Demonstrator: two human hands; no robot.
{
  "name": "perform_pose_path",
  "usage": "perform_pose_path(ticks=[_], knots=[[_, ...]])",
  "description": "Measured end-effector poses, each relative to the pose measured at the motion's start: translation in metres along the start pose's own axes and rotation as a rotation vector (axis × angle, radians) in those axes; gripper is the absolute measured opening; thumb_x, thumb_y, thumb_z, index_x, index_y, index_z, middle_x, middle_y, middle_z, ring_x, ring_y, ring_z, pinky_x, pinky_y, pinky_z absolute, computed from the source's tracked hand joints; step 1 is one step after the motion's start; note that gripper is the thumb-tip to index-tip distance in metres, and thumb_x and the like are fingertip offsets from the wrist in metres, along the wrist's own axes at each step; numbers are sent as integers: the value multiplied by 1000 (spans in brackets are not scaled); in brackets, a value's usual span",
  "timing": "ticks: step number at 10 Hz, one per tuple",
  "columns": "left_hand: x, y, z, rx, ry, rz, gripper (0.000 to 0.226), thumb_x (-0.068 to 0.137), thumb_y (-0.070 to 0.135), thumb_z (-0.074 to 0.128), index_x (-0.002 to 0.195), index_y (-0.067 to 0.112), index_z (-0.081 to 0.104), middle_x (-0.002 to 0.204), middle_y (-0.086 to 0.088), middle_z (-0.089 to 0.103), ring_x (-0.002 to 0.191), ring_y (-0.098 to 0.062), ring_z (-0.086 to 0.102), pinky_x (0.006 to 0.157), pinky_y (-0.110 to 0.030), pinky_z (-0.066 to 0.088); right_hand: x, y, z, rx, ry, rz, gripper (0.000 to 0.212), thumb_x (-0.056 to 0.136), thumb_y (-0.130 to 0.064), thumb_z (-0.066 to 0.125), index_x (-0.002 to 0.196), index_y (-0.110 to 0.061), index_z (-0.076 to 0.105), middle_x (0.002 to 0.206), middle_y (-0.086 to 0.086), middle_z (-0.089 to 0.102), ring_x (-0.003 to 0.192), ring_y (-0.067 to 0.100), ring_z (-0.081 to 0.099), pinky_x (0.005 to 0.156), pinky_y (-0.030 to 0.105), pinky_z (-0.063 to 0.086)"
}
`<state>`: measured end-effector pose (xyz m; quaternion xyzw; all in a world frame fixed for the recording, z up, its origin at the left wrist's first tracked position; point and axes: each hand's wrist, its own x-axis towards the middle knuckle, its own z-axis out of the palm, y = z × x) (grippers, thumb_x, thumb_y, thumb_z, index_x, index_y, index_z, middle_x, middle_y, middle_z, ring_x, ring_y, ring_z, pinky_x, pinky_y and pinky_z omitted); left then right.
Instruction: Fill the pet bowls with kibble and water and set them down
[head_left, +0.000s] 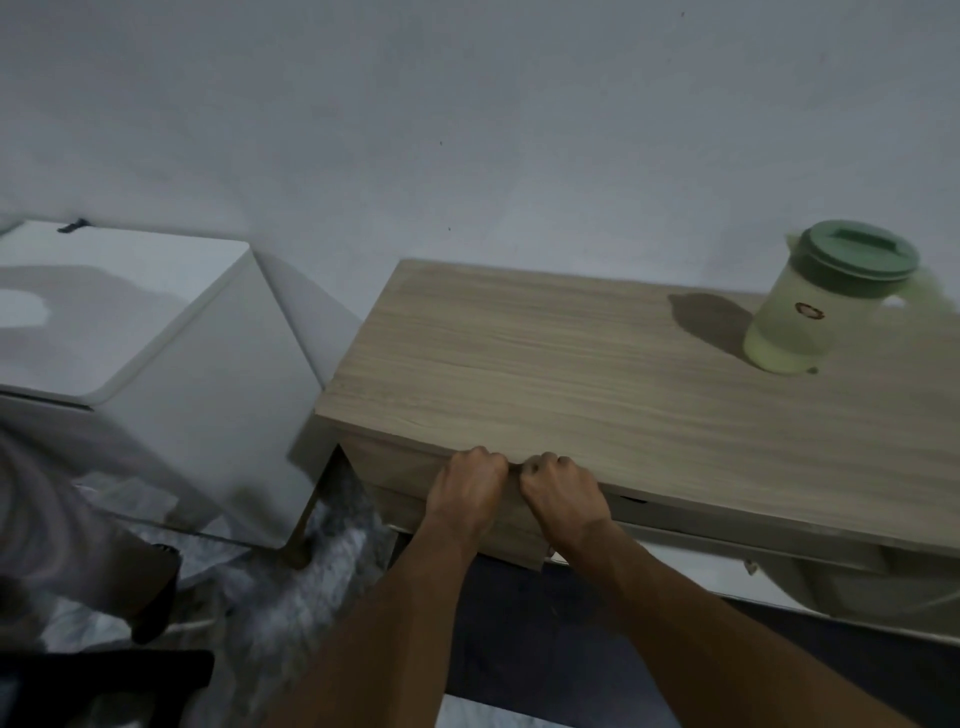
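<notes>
A pale green plastic jug (826, 306) with a darker green lid stands upright at the back right of a light wooden table (545, 364). My left hand (465, 493) and my right hand (563, 496) are side by side at the table's front edge, both curled over the top of a wooden drawer front (498, 535) just under the tabletop. No pet bowl and no kibble are in view. The jug is far from both hands.
A white box-shaped appliance (156, 338) stands left of the table, close to its corner. A grey wall runs behind. A white rounded object (841, 592) sits under the table at right. A dark mat (545, 623) and marbled floor lie below; a person's clothed leg (67, 525) is at left.
</notes>
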<state>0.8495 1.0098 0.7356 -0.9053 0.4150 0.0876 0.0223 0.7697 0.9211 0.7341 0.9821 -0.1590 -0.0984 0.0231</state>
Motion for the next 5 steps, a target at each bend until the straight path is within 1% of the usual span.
perform_pose_path(ticks=[1, 2, 3, 4, 5], knots=[[-2, -2, -1, 5, -14, 8, 27, 100, 7, 39, 121, 3, 55, 125, -17, 54, 117, -33, 53, 91, -40, 45, 0, 0, 5, -10, 15, -3, 35, 91, 10, 46, 124, 3, 51, 120, 19, 57, 109, 34, 59, 83, 39, 52], [-2, -4, -1, 8, -39, -15, 27, 99, 6, 40, 121, 3, 55, 125, -18, 55, 117, -34, 53, 93, -40, 46, 1, 4, 6, 1, 13, -34, 37, 89, 11, 48, 125, 2, 51, 121, 20, 57, 110, 34, 58, 86, 40, 50], [-6, -6, -2, -10, -87, -61, 29, 100, 6, 41, 126, 4, 54, 130, -19, 55, 122, -34, 52, 100, -39, 43, 2, 14, 1, 64, -31, -51, 32, 92, 4, 46, 122, -4, 53, 121, 19, 58, 110, 35, 58, 90, 42, 48], [-18, -18, 4, -49, -113, -79, 40, 104, 10, 29, 142, 4, 42, 146, -18, 43, 136, -32, 40, 111, -36, 29, -2, 23, -15, 149, -67, 2, 24, 95, -8, 45, 117, -6, 55, 118, 20, 59, 107, 37, 57, 84, 41, 45], [-40, -35, 22, -25, -212, -128, 39, 105, 18, 29, 136, 6, 49, 148, -16, 43, 138, -30, 39, 113, -36, 28, -5, 32, -46, 236, 24, 86, 23, 100, -26, 41, 105, -9, 56, 107, 19, 63, 97, 36, 60, 72, 37, 42]])
